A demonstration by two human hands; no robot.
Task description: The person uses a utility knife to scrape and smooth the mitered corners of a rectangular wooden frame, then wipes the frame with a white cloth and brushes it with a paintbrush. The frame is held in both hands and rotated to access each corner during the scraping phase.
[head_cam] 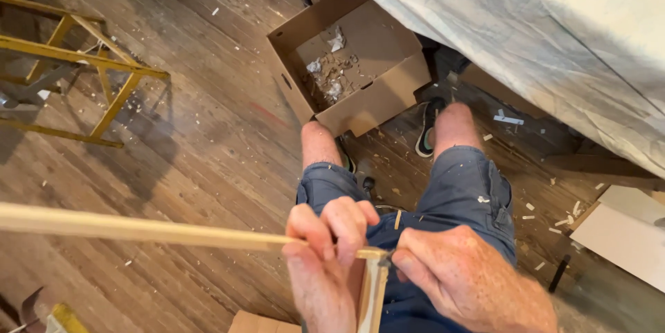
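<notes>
My left hand (pixel 325 257) is closed around a long thin strip of pale wood (pixel 138 229) that runs off to the left edge of the view. Near my left fingers the strip's end meets a second, short piece of wood (pixel 373 298) that points down toward me. My right hand (pixel 471 277) pinches the joint where the two pieces meet; whatever small thing it grips there is hidden by the fingers. Both hands sit over my lap, above blue shorts (pixel 457 187).
An open cardboard box (pixel 377 101) with wood scraps stands on the plank floor ahead of my knees. A yellow metal frame (pixel 83 56) is at the left. A plastic-covered table (pixel 554 35) fills the upper right. Wood chips lie scattered, and a pale board (pixel 623 236) rests at right.
</notes>
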